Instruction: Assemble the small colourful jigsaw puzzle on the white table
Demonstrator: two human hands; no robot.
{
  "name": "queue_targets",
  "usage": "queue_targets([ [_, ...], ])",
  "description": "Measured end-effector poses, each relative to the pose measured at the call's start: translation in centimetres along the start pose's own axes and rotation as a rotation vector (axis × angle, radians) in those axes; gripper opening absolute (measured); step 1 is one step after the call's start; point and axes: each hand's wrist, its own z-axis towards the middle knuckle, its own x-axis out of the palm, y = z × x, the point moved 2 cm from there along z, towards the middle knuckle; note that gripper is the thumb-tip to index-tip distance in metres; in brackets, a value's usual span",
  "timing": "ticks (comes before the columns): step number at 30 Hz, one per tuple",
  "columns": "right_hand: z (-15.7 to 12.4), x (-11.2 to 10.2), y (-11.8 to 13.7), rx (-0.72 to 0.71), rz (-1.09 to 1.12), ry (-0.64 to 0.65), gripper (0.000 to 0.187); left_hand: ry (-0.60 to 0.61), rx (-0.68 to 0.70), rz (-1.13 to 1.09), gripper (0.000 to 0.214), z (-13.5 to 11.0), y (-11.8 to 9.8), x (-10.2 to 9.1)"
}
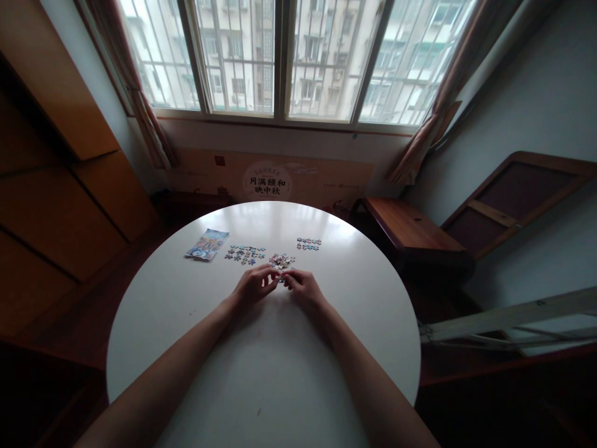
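Observation:
My left hand (257, 283) and my right hand (299, 285) meet near the middle of the round white table. Between their fingertips is a small jigsaw puzzle piece (282, 279), mostly covered, with both hands pinched on it. Just beyond my fingers lies a loose heap of jigsaw pieces (282, 260). To the left of the heap, several pieces are laid out in rows (245, 254). Farther back on the right sits a smaller group of pieces (308, 243) in two rows.
A colourful printed sheet or packet (208, 244) lies on the left part of the white table (153, 323). Behind the table stand a printed banner (317, 180) and a barred window. A wooden bench (410, 224) is at the right, and wooden cabinets (41, 224) line the left.

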Motion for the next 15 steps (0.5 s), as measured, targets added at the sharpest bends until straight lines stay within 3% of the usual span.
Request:
queue_targets([
  [15,0.0,0.1,-0.2,0.006,0.013,-0.008,0.024,0.028,0.050,0.024,0.014,0.0,1.0,0.4],
])
